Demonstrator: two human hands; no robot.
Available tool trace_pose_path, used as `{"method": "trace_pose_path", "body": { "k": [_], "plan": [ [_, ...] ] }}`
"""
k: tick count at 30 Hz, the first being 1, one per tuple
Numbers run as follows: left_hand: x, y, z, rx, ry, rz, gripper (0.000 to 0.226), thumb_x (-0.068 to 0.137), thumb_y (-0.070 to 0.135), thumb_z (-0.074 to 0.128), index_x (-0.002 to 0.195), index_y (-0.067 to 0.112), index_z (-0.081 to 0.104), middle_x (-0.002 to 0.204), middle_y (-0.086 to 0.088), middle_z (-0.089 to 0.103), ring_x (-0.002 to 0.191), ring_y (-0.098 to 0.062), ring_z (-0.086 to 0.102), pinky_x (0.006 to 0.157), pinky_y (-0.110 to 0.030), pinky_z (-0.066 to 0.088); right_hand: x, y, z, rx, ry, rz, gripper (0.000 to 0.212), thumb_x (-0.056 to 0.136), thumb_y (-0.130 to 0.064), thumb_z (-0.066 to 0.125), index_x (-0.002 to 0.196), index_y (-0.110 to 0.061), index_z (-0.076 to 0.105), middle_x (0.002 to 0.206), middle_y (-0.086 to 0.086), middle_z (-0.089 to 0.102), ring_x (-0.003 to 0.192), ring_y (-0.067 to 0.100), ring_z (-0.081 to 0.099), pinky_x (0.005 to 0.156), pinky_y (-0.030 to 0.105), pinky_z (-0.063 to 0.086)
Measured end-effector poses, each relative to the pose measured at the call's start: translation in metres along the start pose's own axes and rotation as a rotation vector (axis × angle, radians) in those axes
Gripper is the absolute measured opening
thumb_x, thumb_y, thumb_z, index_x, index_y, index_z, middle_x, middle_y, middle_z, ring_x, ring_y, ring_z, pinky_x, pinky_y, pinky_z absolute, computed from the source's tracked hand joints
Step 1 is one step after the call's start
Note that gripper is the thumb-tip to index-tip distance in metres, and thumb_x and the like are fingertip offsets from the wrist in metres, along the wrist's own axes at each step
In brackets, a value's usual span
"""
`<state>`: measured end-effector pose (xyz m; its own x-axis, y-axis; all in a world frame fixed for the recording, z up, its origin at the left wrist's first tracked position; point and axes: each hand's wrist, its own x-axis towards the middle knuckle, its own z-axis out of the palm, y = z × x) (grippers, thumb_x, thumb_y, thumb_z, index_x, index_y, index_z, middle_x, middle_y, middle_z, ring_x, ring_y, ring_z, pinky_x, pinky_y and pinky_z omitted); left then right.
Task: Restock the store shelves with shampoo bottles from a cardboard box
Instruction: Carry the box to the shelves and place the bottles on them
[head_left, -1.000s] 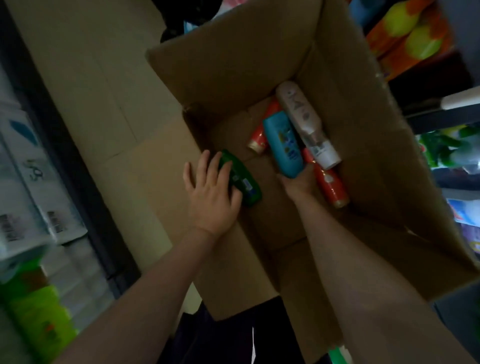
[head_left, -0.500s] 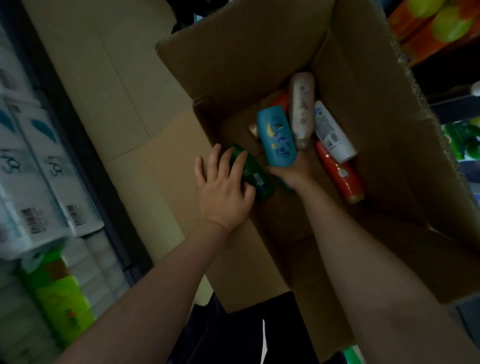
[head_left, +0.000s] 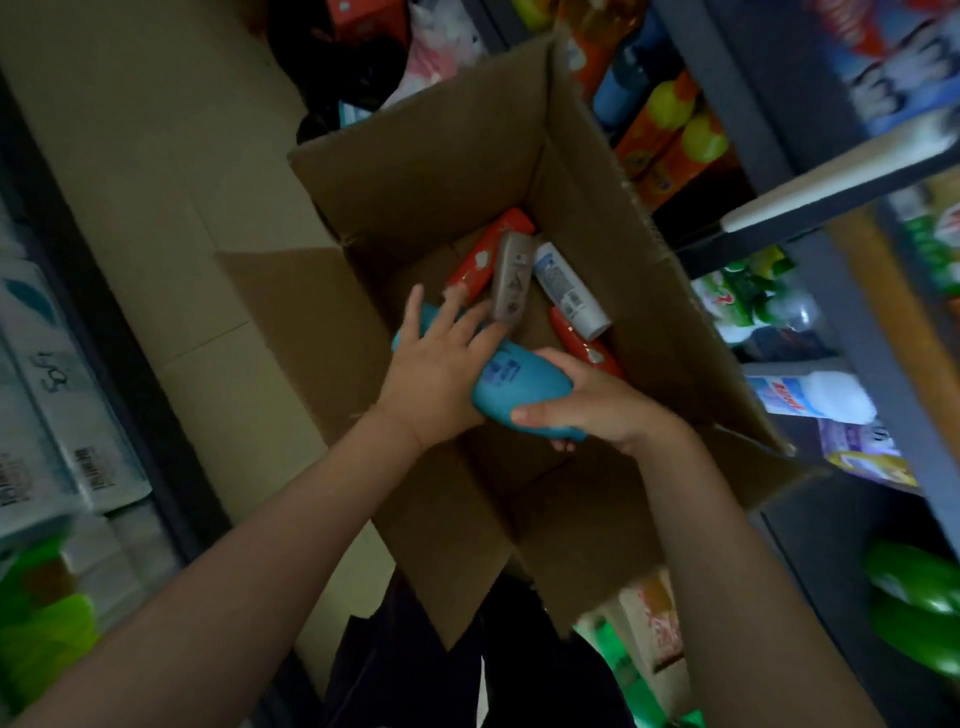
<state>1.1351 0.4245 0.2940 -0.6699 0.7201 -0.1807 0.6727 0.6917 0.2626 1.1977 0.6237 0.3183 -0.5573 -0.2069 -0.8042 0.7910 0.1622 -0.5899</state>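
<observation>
Right hand (head_left: 597, 405) fingers grip teal bottle (head_left: 519, 389) above cardboard box (head_left: 649, 291) opening; left hand (head_left: 436, 364) fingers straight, resting on it; near flap folded outward.

Box (head_left: 467, 156) mouth open above; flaps and shelf edge (head_left: 831, 171) crowd its right side

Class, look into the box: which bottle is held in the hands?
The blue bottle, gripped by the right hand; the red, grey and white bottles lie loose in the cardboard box.

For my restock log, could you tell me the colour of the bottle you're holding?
Teal blue bottle, gripped by the right hand; head view.
</observation>
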Motion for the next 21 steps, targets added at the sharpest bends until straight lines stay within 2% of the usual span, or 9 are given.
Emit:
{"method": "trace_pose_path", "body": {
  "k": [2,4,6,8,10,14,16,19,21],
  "plan": [
    [0.007,0.017,-0.023,-0.056,-0.033,0.079,0.087,0.06,0.051,0.079,0.136,0.017,0.053,0.126,-0.011,0.059,0.123,-0.036,0.052,0.114,-0.06,0.023,-0.034,-0.016,-0.011,-0.04,-0.019,0.0,0.057,0.073,-0.031,0.085,0.121,-0.034,0.055,0.107,0.012,0.068,0.075,0.031,0.063,0.058,0.036,0.048],
    [0.009,0.038,-0.055,-0.182,-0.034,0.095,0.083,0.059,0.054,0.075,0.129,0.014,0.056,0.112,-0.012,0.062,0.105,-0.035,0.059,0.097,-0.049,0.045,-0.071,-0.035,-0.024,-0.023,-0.02,-0.039,0.054,0.072,-0.034,0.082,0.12,-0.022,0.058,0.098,0.017,0.068,0.069,0.031,0.061,0.054,0.033,0.048],
    [0.008,0.064,-0.089,-0.361,-0.04,0.024,0.077,0.065,0.053,0.079,0.129,0.019,0.053,0.115,-0.005,0.063,0.106,-0.024,0.06,0.089,-0.038,0.05,-0.113,-0.057,-0.038,0.064,0.026,-0.105,0.051,0.079,-0.041,0.069,0.117,-0.008,0.061,0.09,0.022,0.067,0.064,0.027,0.061,0.053,0.031,0.05],
    [0.003,0.096,-0.122,-0.746,-0.029,-0.144,0.062,0.069,0.044,0.085,0.12,0.024,0.056,0.108,0.008,0.066,0.099,-0.009,0.063,0.084,-0.031,0.051,-0.161,-0.076,-0.049,0.181,0.098,-0.205,0.06,0.08,-0.056,0.062,0.114,-0.005,0.064,0.093,0.022,0.069,0.069,0.028,0.065,0.057,0.032,0.053],
    [-0.001,0.132,-0.149,-1.265,0.009,-0.28,0.053,0.069,0.041,0.085,0.113,0.023,0.06,0.098,0.006,0.069,0.085,-0.008,0.066,0.076,-0.031,0.051,-0.21,-0.089,-0.048,0.226,0.199,-0.317,0.075,0.072,-0.071,0.064,0.115,-0.01,0.064,0.099,0.018,0.07,0.073,0.028,0.068,0.057,0.031,0.054],
    [-0.007,0.208,-0.202,-1.834,-0.027,-0.295,0.092,0.068,0.072,0.07,0.129,0.005,0.054,0.097,-0.026,0.063,0.075,-0.026,0.064,0.063,-0.033,0.054,-0.291,-0.086,-0.014,0.163,0.458,-0.514,0.035,0.09,-0.038,0.063,0.114,-0.013,0.061,0.091,0.005,0.065,0.066,0.01,0.065,0.052,0.021,0.049],
    [-0.01,0.244,-0.226,-1.899,-0.071,-0.209,0.094,0.071,0.073,0.065,0.131,0.001,0.051,0.087,-0.023,0.062,0.06,-0.023,0.064,0.051,-0.029,0.054,-0.326,-0.073,-0.001,0.21,0.612,-0.6,0.021,0.093,-0.015,0.065,0.113,-0.012,0.059,0.094,0.001,0.063,0.063,-0.002,0.062,0.053,0.013,0.047],
    [-0.008,0.297,-0.252,-1.781,-0.022,-0.101,0.103,0.06,0.078,0.075,0.128,0.002,0.056,0.111,-0.032,0.065,0.094,-0.043,0.066,0.084,-0.057,0.057,-0.376,-0.053,0.001,0.218,0.828,-0.706,0.027,0.086,-0.015,0.075,0.109,-0.022,0.062,0.105,-0.002,0.068,0.077,-0.001,0.064,0.065,0.013,0.049],
    [-0.01,0.333,-0.269,-1.69,-0.001,-0.006,0.091,0.061,0.075,0.075,0.119,0.006,0.061,0.108,-0.026,0.068,0.099,-0.044,0.066,0.089,-0.057,0.055,-0.409,-0.039,-0.004,0.191,0.942,-0.747,0.03,0.083,-0.019,0.078,0.108,-0.025,0.063,0.103,-0.007,0.069,0.085,-0.001,0.064,0.076,0.017,0.05]
  ]
}}
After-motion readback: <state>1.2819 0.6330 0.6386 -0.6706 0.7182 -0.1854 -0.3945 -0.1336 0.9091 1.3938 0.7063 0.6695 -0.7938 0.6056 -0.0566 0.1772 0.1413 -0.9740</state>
